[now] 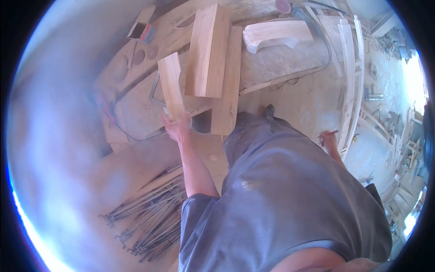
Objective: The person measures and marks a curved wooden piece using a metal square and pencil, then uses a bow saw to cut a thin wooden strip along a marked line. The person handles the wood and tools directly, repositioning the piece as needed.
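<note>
My left hand [177, 127] grips the near end of a short wooden board [171, 84] with a notched right edge. The board's far end reaches out over the workbench [276, 61]. Beside it, to the right, lies a thick wooden piece [207, 52] with two long faces, resting on a longer flat plank [228, 81] that juts past the bench's near edge. My right hand [329, 141], low at my right side, is closed around a thin red pencil-like stick [332, 132]. Its fingers are small and partly blurred.
A curved-cut wooden piece [277, 34] lies at the bench's far right. Several metal bar clamps [152, 220] are piled on the floor at left. Long wooden frame rails [351, 81] stand at right. A cable [136, 137] hangs by the bench's left edge.
</note>
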`<state>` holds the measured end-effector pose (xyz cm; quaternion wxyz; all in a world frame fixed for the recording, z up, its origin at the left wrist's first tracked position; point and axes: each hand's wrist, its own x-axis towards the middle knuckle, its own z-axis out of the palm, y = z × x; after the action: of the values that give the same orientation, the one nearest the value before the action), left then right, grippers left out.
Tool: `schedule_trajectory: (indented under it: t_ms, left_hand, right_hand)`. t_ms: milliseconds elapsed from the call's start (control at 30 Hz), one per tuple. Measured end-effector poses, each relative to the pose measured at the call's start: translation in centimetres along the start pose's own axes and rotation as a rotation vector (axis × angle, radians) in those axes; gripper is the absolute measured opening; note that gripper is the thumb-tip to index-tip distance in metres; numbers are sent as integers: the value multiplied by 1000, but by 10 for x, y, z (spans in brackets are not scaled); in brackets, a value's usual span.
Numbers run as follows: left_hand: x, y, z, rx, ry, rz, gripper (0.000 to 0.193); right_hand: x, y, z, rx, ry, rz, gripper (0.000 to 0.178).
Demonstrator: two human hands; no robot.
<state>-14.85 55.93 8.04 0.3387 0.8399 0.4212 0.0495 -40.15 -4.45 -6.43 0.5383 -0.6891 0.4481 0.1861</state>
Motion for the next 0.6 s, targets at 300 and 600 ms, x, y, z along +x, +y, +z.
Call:
schedule_trajectory:
  t_ms: [300,600]
  left_hand:
    - [50,-55,24,215,109,31,109]
    - [132,-109,21,254,149,53,109]
  right_hand:
    - [-71,122,-43,-378,109,-28,21]
    - [-134,-62,85,-642,106,-566,24]
